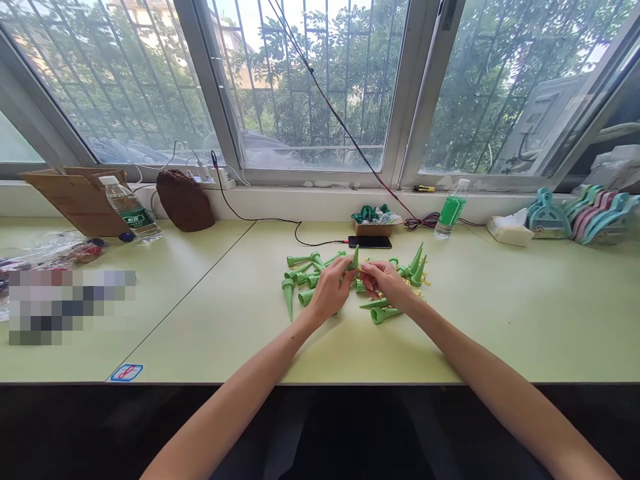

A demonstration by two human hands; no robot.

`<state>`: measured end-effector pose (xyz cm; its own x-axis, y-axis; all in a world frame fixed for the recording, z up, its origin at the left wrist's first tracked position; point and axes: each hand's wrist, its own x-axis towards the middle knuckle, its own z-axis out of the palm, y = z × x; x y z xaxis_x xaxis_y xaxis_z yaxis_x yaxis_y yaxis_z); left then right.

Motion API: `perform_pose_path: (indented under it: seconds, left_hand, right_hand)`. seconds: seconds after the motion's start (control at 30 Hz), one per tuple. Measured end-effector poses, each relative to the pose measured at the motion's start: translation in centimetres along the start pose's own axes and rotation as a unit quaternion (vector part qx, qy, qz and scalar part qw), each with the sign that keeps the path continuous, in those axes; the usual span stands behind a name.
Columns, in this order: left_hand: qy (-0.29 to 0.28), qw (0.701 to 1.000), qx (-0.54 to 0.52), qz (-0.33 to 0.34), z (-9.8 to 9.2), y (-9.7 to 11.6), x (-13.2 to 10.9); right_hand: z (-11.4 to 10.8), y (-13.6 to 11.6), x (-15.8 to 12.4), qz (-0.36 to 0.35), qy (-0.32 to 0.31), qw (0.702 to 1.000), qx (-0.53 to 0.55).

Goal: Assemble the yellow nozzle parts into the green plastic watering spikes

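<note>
My left hand point(332, 289) grips a green plastic spike point(356, 257), its point turned up. Close against it, my right hand point(386, 281) has its thumb and finger pinched on what looks like a small yellow piece at the spike's lower end; the fingers hide most of it. Around and beneath both hands lies a loose heap of similar green spikes, hollow and ribbed at the wide end. One spike point(287, 297) lies at the left edge of the heap, another point(385, 315) at the front. Small yellow pieces point(425, 280) are scattered among those on the right.
Behind the heap are a phone point(370, 242) on a cable and a small box point(373, 228). Bottles stand at right point(451, 209) and left point(132, 211). Tissues point(510, 229) and pastel plastic clips point(550, 215) sit far right. A cardboard box point(75, 200) leans by the window.
</note>
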<state>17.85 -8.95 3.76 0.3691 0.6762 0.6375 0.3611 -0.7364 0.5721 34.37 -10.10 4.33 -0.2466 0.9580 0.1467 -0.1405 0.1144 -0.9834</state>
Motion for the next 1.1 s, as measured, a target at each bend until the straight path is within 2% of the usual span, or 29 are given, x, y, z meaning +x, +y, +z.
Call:
perform_pose_path:
  seconds: [0.23, 0.53, 0.9, 1.1]
  left_hand:
    - [-0.027, 0.999, -0.004, 0.023, 0.03, 0.54, -0.17]
    - [-0.033, 0.999, -0.01, 0.015, 0.22, 0.13, -0.24]
    - [-0.072, 0.991, 0.115, -0.002, -0.41, 0.46, -0.33]
    - [-0.098, 0.98, 0.173, -0.007, -0.74, 0.81, -0.21]
  right_hand:
    - [-0.29, 0.0, -0.11, 0.009, -0.017, 0.997, 0.072]
    - [-0.32, 0.07, -0.18, 0.031, -0.056, 0.996, 0.063]
    - [-0.37, 0.55, -0.02, 0.052, -0.063, 0.996, 0.038]
    - [-0.37, 0.51, -0.3, 0.011, -0.063, 0.997, -0.041]
